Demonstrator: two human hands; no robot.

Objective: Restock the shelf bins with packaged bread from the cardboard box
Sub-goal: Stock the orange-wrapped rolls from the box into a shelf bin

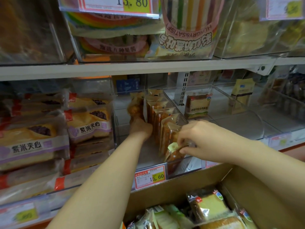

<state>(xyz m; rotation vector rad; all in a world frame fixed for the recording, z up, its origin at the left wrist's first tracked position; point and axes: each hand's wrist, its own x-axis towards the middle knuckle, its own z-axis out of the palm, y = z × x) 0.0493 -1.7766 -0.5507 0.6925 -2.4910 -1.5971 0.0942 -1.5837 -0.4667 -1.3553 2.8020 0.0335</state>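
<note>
Left hand (140, 128) grips bread packet (135, 104) in clear bin (146, 153); right hand (197, 140) pinches front packet (174, 154); cardboard box (181, 189) below.

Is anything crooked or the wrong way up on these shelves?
Yes. The rainbow-striped pack on the upper shelf is upside down; its letters read inverted. Below, the front pack pinched by the right hand is tilted, while the row behind it stands upright. The left hand holds a rear pack.

Upper price tag (132, 2) reads 13.80, lower price tag (150, 176) 15.60, bread packs (90, 128) 紫米夹心.
</note>
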